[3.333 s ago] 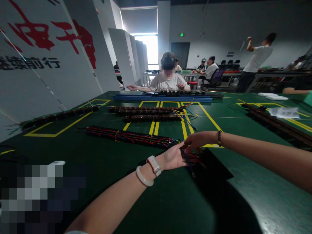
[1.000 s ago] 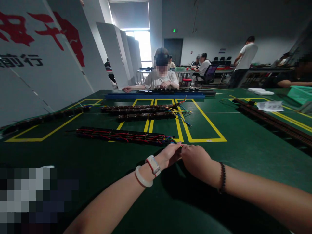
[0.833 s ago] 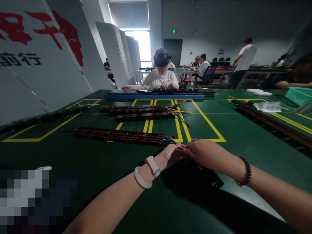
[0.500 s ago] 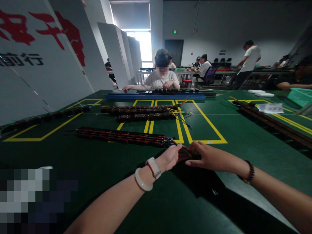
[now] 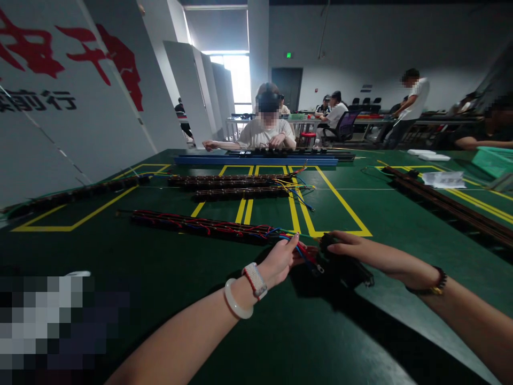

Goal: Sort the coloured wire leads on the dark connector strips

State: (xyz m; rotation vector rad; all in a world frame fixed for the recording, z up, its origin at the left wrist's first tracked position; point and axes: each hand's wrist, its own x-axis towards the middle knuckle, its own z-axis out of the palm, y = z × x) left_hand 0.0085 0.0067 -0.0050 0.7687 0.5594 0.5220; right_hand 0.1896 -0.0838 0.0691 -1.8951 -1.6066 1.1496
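My left hand (image 5: 280,260) is closed around a bundle of red and blue wires (image 5: 305,254), whose ends carry metal lugs. These wires come out of the right end of a long black wiring strip (image 5: 200,223) with red leads along it, lying slightly slanted on the table. My right hand (image 5: 352,248) is at the right of the wire ends, its thumb and fingers gripping a black piece (image 5: 352,270), with a green wire near the fingertips. The exact kind of the black piece is too dark to make out, and part of it is covered by the hand.
Several similar strips with yellow and blue wires (image 5: 240,184) lie farther back on the green table (image 5: 168,289). Another strip (image 5: 452,206) lies right, near a green basket (image 5: 492,160). A person (image 5: 266,128) sits across, behind a blue rail (image 5: 256,160).
My right hand has moved right, from the wires to the black piece. The wire ends now show loose beyond my left hand, and the strip has tilted and shifted a little right.
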